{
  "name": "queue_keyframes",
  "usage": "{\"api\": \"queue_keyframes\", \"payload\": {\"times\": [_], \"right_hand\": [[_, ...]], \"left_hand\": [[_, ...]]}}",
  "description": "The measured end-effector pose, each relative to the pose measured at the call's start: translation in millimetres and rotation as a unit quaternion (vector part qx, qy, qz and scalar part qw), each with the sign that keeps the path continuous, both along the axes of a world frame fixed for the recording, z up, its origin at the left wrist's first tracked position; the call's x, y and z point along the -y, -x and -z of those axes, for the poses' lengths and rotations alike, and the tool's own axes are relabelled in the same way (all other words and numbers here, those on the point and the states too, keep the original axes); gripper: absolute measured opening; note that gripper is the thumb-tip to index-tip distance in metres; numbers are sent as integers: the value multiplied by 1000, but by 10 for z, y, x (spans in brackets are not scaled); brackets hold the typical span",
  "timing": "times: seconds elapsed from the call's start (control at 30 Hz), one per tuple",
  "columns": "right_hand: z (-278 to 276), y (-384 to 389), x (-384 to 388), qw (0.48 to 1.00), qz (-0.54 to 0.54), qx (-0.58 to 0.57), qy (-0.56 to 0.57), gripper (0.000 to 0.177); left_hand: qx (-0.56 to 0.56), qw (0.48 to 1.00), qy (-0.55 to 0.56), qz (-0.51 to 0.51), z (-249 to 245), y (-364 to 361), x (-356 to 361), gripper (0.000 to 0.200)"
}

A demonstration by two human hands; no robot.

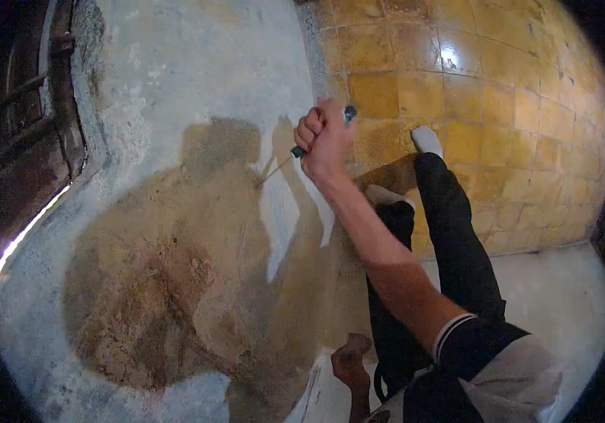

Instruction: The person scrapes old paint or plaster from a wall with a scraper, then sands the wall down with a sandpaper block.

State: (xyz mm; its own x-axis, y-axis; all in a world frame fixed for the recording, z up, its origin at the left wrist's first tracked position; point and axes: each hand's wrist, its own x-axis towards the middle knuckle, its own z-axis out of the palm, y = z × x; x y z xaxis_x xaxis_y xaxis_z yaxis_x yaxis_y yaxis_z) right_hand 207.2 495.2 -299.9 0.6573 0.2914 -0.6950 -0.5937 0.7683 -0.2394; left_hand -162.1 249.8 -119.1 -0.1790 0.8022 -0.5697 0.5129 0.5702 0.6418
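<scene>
My right hand (325, 137) is closed round the handle of a screwdriver (297, 151). Green shows on the handle at one side of the fist and a dark butt end at the other. Its thin metal shaft points down and left at the pale plastered wall (196, 63); the tip is at or very near the surface, and contact cannot be told. Low in the view, my left hand (351, 358) is in shade beside my body. Its fingers are too dark to make out. A rough brown patch (168, 296) marks the wall within the shadow of my head and arm.
Yellow-brown floor tiles (500, 99) lie at the upper right, glossy in one spot. My legs in black trousers (450, 218) stretch over them, feet in light socks (426, 139). A dark wooden frame (27, 141) stands at the left, with bright light through a gap along its edge.
</scene>
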Motion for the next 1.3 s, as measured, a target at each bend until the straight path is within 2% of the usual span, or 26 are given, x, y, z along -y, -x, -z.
{"api": "queue_keyframes", "payload": {"times": [0.1,0.2,0.3,0.4,0.53,0.6,0.67,0.7,0.8,0.9,0.93,1.0,1.03,1.13,1.2,1.27,1.3], "right_hand": [[-207,-139,-74,996,-76,38,1,28],[116,-389,46,992,36,41,-117,27],[-112,72,-418,986,-129,53,90,29],[-85,-52,-159,993,-65,77,60,30],[-115,-30,-289,995,-63,13,77,25],[-240,73,-371,996,-73,-14,40,29],[-430,-97,-203,994,-68,12,91,31],[-185,-218,-61,1000,2,4,-3,32],[-123,-170,-119,999,28,31,-16,29],[-215,-231,-60,997,-46,56,7,29],[-273,-266,-51,996,-64,68,10,29],[-134,-296,-153,999,26,-39,-8,29],[-101,-329,-196,993,72,-94,-18,29],[-238,-240,-127,999,-7,-15,36,23],[-260,-61,96,958,-241,34,153,19],[-278,-17,516,932,-289,31,216,19],[-186,-29,760,911,-336,86,224,20]], "left_hand": [[-100,987,31,120,33,182,24,27],[-30,999,6,20,51,90,-9,24],[-45,998,4,36,2,52,-61,27],[-35,999,5,5,-1,-36,-88,28],[-19,999,25,11,-41,-68,-117,28],[-21,999,32,11,44,81,-16,27],[-18,999,37,-4,87,143,-10,27],[-16,999,38,-12,104,158,-8,27],[-33,998,32,37,86,127,-52,28],[-2,1000,30,-2,-1,-176,-98,30],[-10,1000,24,15,23,-132,-67,29],[-28,998,11,54,76,52,-17,28],[-37,998,7,57,23,-114,-54,28],[-31,997,0,75,-148,-376,0,30],[20,996,-5,91,-112,-435,96,29],[4,996,-3,95,-296,-783,145,28],[-3,995,-4,98,-380,-944,159,28]]}}
